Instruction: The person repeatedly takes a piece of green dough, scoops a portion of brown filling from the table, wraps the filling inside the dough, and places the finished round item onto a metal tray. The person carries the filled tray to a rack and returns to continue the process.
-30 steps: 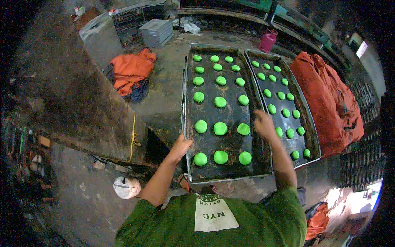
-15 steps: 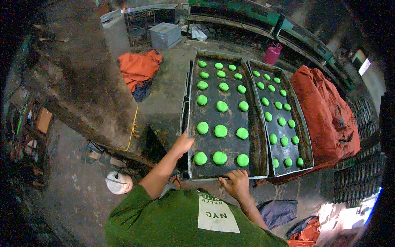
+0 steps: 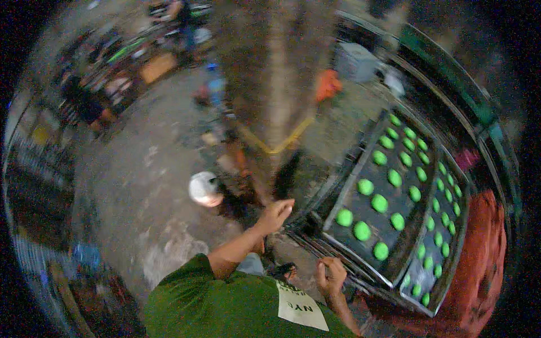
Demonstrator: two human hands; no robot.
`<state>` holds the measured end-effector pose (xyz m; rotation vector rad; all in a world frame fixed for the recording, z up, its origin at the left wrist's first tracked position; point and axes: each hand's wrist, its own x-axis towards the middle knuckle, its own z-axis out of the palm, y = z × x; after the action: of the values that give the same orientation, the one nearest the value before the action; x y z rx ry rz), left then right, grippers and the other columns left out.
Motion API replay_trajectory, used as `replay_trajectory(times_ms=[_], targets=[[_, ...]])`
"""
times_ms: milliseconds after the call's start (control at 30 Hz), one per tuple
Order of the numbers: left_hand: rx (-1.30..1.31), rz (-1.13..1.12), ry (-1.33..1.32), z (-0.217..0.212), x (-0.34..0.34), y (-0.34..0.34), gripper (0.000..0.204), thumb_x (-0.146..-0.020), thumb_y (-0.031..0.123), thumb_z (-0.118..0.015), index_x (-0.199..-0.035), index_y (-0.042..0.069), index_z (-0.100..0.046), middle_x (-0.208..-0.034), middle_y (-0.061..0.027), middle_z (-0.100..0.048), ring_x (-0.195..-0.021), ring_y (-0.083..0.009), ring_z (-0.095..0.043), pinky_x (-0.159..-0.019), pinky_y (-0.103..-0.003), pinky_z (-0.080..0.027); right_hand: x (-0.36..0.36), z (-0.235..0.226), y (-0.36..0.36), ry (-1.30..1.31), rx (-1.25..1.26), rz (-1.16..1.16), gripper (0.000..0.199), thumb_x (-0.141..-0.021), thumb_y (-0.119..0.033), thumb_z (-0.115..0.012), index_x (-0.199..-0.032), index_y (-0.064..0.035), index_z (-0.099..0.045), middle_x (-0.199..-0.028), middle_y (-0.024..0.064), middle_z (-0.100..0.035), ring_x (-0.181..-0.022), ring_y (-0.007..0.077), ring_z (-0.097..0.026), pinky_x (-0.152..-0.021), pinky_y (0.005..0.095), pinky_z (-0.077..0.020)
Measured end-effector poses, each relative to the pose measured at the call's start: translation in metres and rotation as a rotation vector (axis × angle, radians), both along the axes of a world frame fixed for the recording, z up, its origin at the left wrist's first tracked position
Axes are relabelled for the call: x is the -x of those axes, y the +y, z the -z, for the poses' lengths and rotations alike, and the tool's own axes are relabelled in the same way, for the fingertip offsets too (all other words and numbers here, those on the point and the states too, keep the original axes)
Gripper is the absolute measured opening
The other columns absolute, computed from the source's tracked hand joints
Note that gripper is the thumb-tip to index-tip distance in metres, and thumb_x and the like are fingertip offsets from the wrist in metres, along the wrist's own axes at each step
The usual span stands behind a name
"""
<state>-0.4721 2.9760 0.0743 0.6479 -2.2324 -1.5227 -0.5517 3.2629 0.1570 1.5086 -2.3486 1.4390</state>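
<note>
A dark metal baking tray (image 3: pixel 407 242) with rows of bright green dough rounds (image 3: pixel 361 230) lies at my right. Beside it, farther right, a second baking tray (image 3: pixel 420 276) carries more of these rounds. My left hand (image 3: pixel 277 216) hangs in the air left of the nearer tray, fingers loosely stretched and a little blurred, holding nothing. Close to that tray's front edge is my right hand (image 3: pixel 331 274), apart from the rim, with its thumb away from half-bent fingers. Nothing shows in it.
A long brown counter (image 3: pixel 274 84) with a yellow-edged corner juts toward me. A white bucket (image 3: pixel 205 188) stands on the floor to my left. Red-orange cloth (image 3: pixel 482 270) lies beyond the trays, and a grey bin (image 3: pixel 356 62) is farther back. A person (image 3: pixel 186 25) is far left, blurred.
My view has swung left, so the trays now appear farther right and tilted. Both hands have come off the nearer tray's edge. The dough rounds keep their rows.
</note>
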Motion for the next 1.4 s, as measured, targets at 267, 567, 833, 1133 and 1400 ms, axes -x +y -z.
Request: replay_trajectory(times_ms=[267, 567, 833, 1133, 1400], targets=[[-0.689, -0.662, -0.13, 0.249, -0.402, -0.01, 0.037, -0.094, 0.039, -0.057, -0.109, 0.005, -0.063, -0.08, -0.0086, -0.066, -0.071, -0.0252, -0.063, -0.069, -0.041, -0.052, -0.084, 0.187, -0.059, -0.15, -0.786, -0.468, 0.026, -0.083, -0.019, -0.067, -0.101, 0.0005, -0.065, -0.09, 0.017, -0.068, -0.08, 0.0304, -0.067, -0.071, 0.0386, -0.053], [-1.12, -1.087, -0.761, 0.268, -0.724, 0.017, 0.038, -0.093, 0.039, -0.056, -0.109, 0.006, -0.064, -0.083, -0.009, -0.067, -0.074, -0.026, -0.064, -0.069, -0.042, -0.052, -0.193, 0.295, -0.208, -0.447, -1.406, -0.352, 0.03, -0.083, -0.027, -0.064, -0.098, -0.0011, -0.067, -0.084, 0.0161, -0.068, -0.077, 0.0299, -0.066, -0.069, 0.0397, -0.0521], [-1.155, -1.175, -0.579, 0.277, -0.793, -0.167, 0.038, -0.093, 0.04, -0.055, -0.108, 0.006, -0.064, -0.085, -0.0093, -0.068, -0.076, -0.0267, -0.064, -0.069, -0.042, -0.053, -0.27, 0.308, -0.437, -0.519, -1.459, -0.32, 0.034, -0.082, -0.033, -0.062, -0.096, -0.0025, -0.068, -0.08, 0.0153, -0.068, -0.074, 0.0295, -0.066, -0.068, 0.0407, -0.0513], [-1.142, -1.184, -0.511, 0.259, -0.809, -0.44, 0.039, -0.093, 0.041, -0.054, -0.108, 0.007, -0.065, -0.088, -0.0097, -0.069, -0.079, -0.0275, -0.065, -0.069, -0.043, -0.053, -0.3, 0.34, -0.879, -0.188, -1.316, -0.484, 0.04, -0.082, -0.041, -0.06, -0.094, -0.0041, -0.07, -0.074, 0.0144, -0.067, -0.071, 0.029, -0.065, -0.066, 0.0418, -0.0505], [-1.099, -1.334, -0.459, 0.257, -0.891, -0.686, 0.039, -0.093, 0.041, -0.053, -0.107, 0.007, -0.066, -0.09, -0.0101, -0.07, -0.082, -0.0282, -0.066, -0.068, -0.043, -0.053, -0.483, 0.302, -1.25, -0.479, -0.64, -0.905, 0.04, -0.09, -0.017, -0.056, -0.125, 0.0027, -0.058, -0.119, 0.0156, -0.064, -0.095, 0.026, -0.065, -0.077, 0.0369, -0.052]])
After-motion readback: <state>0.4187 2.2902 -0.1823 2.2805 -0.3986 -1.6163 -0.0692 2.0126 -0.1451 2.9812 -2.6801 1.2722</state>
